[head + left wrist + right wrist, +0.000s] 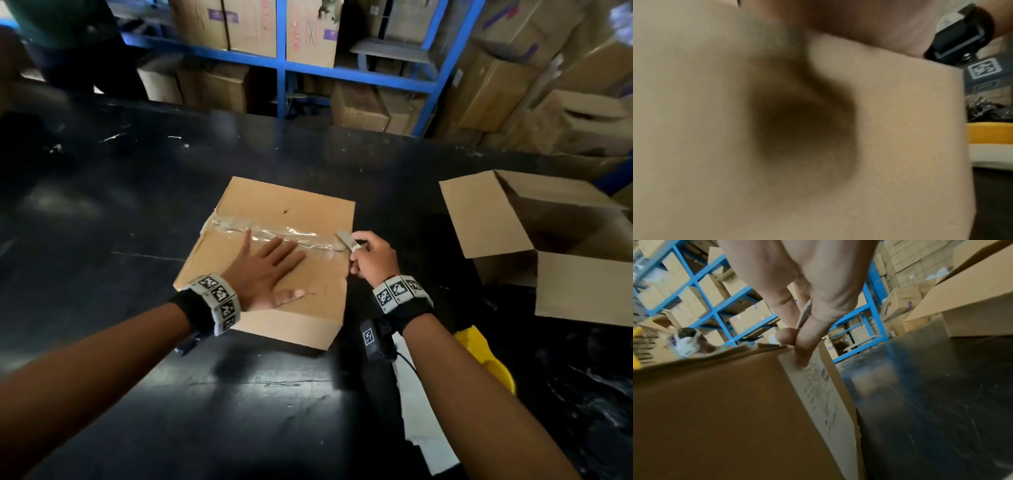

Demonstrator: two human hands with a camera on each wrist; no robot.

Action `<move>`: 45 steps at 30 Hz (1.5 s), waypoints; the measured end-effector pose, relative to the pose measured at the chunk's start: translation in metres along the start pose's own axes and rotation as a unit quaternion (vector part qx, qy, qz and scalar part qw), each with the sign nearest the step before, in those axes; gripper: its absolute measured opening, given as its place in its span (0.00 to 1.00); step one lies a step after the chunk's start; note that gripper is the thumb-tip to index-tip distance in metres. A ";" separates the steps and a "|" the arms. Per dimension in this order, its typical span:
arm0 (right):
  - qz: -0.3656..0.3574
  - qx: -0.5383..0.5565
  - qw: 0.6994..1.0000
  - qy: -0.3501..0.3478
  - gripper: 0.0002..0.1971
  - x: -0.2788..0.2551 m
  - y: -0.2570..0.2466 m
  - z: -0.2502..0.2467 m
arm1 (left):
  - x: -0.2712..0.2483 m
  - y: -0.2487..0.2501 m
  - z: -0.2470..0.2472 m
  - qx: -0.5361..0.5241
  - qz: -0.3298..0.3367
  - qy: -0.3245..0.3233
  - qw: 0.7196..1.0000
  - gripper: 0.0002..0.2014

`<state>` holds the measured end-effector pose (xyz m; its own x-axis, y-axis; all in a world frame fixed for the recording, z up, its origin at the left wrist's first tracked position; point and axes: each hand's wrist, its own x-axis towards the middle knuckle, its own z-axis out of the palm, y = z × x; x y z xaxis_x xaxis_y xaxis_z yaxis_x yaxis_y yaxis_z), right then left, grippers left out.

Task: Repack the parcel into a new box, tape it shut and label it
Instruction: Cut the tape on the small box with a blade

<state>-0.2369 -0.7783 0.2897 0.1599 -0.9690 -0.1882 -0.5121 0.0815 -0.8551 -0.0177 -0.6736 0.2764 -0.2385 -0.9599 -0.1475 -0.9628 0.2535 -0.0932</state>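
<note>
A closed brown cardboard parcel [274, 205] lies in the middle of the black table [102, 205], its top seam covered by wrinkled clear tape [291, 234]. My left hand [270, 270] lies flat on the near half of the lid, fingers straight and spread. My right hand [371, 255] grips a small box cutter [347, 240] at the right end of the taped seam, blade pointing toward the tape. In the right wrist view the fingers [807, 344] pinch the cutter [804, 313] at the parcel's top edge [735, 402]. An open new box [548, 240] stands at the right.
A yellow object [479, 356] and white paper [424, 428] lie under my right forearm. Blue shelving [281, 61] with stacked cartons runs behind the table. Loose cartons are piled at the back right [548, 85]. A person in dark clothes stands at the far left [68, 44].
</note>
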 end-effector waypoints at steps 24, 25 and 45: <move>-0.077 -0.061 0.992 -0.083 0.09 0.012 0.026 -0.046 | 0.048 0.086 -0.002 -0.131 -0.158 0.047 0.978 0.38; -0.078 -0.066 0.991 -0.086 0.08 0.014 0.024 -0.046 | 0.048 0.086 -0.003 -0.134 -0.159 0.051 0.977 0.38; -0.156 -0.164 0.955 -0.192 0.10 0.016 0.010 -0.047 | 0.047 0.085 -0.007 -0.148 -0.175 0.059 0.972 0.28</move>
<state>-0.2792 -0.8039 0.3013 0.6130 -0.7726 -0.1651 -0.6150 -0.3355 -0.7135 -0.1113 -0.6978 0.2685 0.1133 -0.9927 -0.0414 -0.9779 -0.1188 0.1718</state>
